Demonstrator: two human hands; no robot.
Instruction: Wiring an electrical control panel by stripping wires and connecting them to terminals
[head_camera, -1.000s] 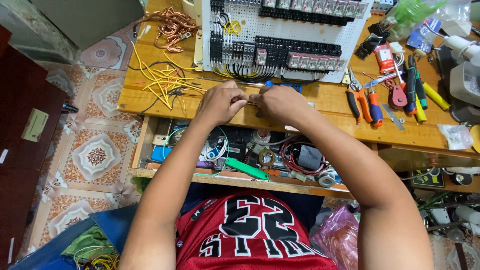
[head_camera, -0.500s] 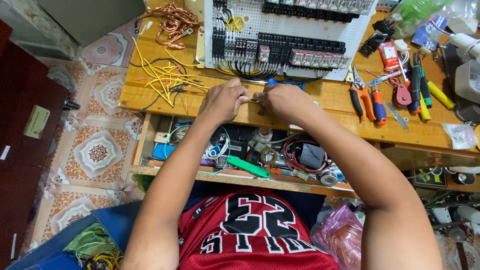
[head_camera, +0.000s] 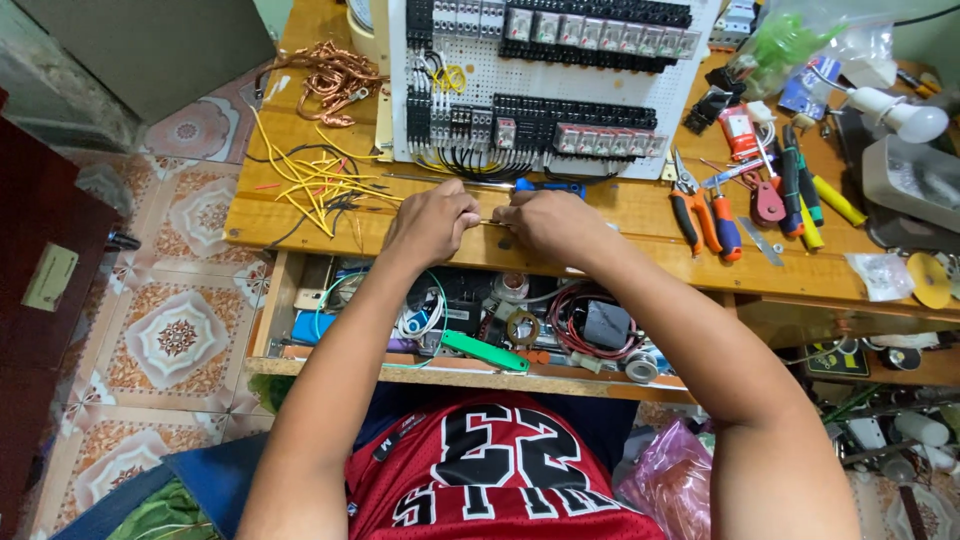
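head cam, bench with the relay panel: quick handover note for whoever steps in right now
Left hand: closed, pinching one end of a thin yellow wire at the front edge of the wooden bench.
Right hand: closed, pinching the other end; the hands nearly touch.
Relay panel lies flat just behind the hands, black wires already fitted along its lower edge.
Blue-handled screwdriver lies between panel and hands.
Loose yellow wires lie left; pliers right.
Done: part of the panel is wired.
Left: the held wire is not yet on the panel; many cut wires unused.

A sleeveless red jersey (head_camera: 500, 470) with black-and-white markings, over bare arms.
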